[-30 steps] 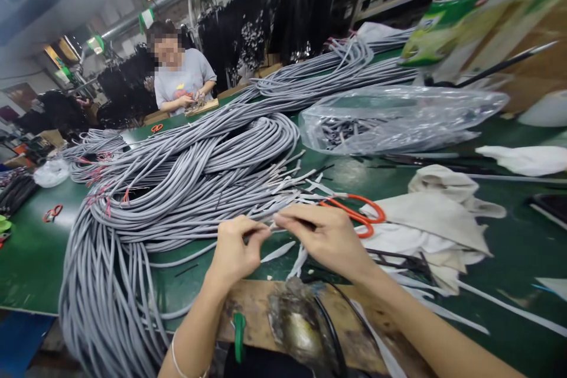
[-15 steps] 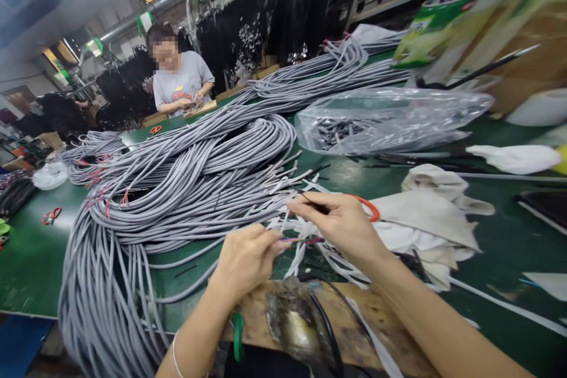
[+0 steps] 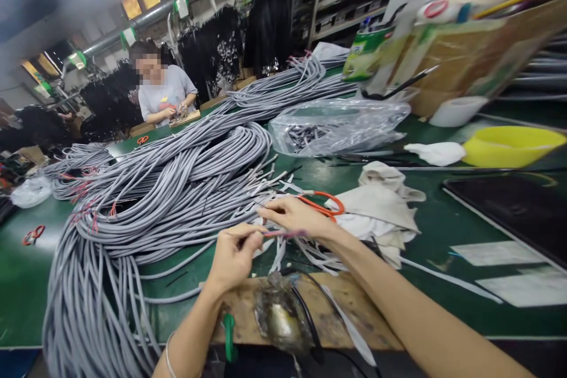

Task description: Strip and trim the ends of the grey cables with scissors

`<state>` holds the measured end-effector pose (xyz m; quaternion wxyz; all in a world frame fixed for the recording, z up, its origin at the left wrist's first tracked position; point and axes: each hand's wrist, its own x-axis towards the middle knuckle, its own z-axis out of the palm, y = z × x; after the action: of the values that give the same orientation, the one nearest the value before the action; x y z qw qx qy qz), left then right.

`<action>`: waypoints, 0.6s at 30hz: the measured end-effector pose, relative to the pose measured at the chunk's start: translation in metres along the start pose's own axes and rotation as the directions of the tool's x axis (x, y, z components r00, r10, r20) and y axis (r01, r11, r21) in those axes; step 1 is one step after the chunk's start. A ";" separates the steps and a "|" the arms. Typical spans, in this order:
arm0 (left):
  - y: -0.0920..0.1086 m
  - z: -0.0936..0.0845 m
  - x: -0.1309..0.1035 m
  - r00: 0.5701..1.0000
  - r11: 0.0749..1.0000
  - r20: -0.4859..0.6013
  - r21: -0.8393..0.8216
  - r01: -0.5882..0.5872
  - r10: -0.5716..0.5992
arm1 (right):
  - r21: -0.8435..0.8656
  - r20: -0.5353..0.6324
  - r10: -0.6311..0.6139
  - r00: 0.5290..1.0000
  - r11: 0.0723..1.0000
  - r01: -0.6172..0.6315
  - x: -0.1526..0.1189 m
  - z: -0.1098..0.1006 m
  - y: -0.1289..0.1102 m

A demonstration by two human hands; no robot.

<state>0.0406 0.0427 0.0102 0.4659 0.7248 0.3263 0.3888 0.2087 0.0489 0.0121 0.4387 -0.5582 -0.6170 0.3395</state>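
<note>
My left hand (image 3: 237, 257) is closed in a pinch above the wooden board, holding a cable end. Thin reddish and purple wires (image 3: 283, 234) stick out from it to the right. My right hand (image 3: 296, 217) is just beyond and to the right, its thumb and fingers drawn together. Whatever lies between its fingertips is too small to make out. Grey cables (image 3: 177, 212) lie in a large bundle to the left, some ends near my fingers. Under my right hand are white strips (image 3: 319, 255). Orange-handled scissors (image 3: 334, 205) lie behind my right wrist, partly hidden.
A wooden board (image 3: 349, 307) at the front edge carries a worn metal lump (image 3: 281, 319). White cloth (image 3: 376, 207), a clear plastic bag (image 3: 336, 127), a yellow ring (image 3: 514, 144) and a dark tablet-like slab (image 3: 509, 212) lie rightward. A co-worker (image 3: 166, 91) sits across the table.
The view has swung right, bringing in the yellow ring and more of the dark slab. My right hand has come down and closer to my left, which keeps hold of the cable.
</note>
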 end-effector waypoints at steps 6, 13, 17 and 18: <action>-0.012 -0.016 0.009 0.972 0.974 -0.148 -0.161 0.161 -0.185 | -0.336 -0.279 0.147 0.949 0.910 -0.240 -0.001 -0.034 0.023; -0.006 -0.021 0.002 0.986 0.997 -0.158 -0.046 -0.068 0.060 | -0.481 -0.412 0.277 0.868 0.743 -0.466 -0.010 -0.054 0.016; -0.005 -0.025 -0.003 0.920 0.954 -0.263 0.002 -0.301 0.291 | -0.383 -0.492 0.200 0.847 0.824 -0.417 -0.010 -0.056 0.006; -0.005 -0.025 -0.003 0.902 0.942 -0.281 0.016 -0.336 0.327 | -0.261 -0.470 0.139 0.872 0.922 -0.288 -0.010 -0.051 0.005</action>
<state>0.0164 0.0523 0.0112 0.3538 0.6999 0.2543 0.5659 0.2578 0.0357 0.0257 0.4293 -0.7501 -0.4816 0.1453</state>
